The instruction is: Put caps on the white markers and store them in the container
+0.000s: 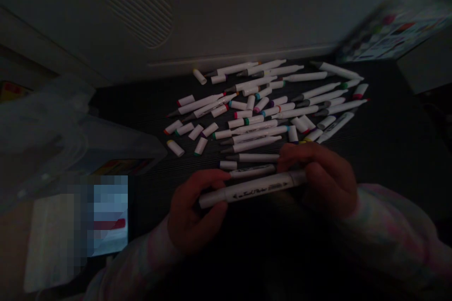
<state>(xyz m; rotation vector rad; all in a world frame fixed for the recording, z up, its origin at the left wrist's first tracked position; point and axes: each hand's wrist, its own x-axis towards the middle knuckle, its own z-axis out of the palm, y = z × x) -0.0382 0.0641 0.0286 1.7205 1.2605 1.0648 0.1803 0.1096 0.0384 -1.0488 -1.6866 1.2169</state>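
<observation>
A white marker [259,187] with black lettering lies level between my two hands, a cap on each end. My left hand [196,209] pinches its left end between thumb and fingers. At the other end, my right hand [323,174] has its fingers closed round the tip; part of that end is hidden. Just beyond, a second marker [252,171] lies on the dark table [381,150]. Many uncapped white markers [250,138] with grey ends are spread there, mixed with loose white caps [201,146] banded in several colours.
A clear plastic bag or container [116,136] stands at the left. Below it a lit screen [111,216] is partly blurred out. A pale panel with a ridged pattern [151,14] rises behind the table. At the back right stands a colourful printed package [391,37].
</observation>
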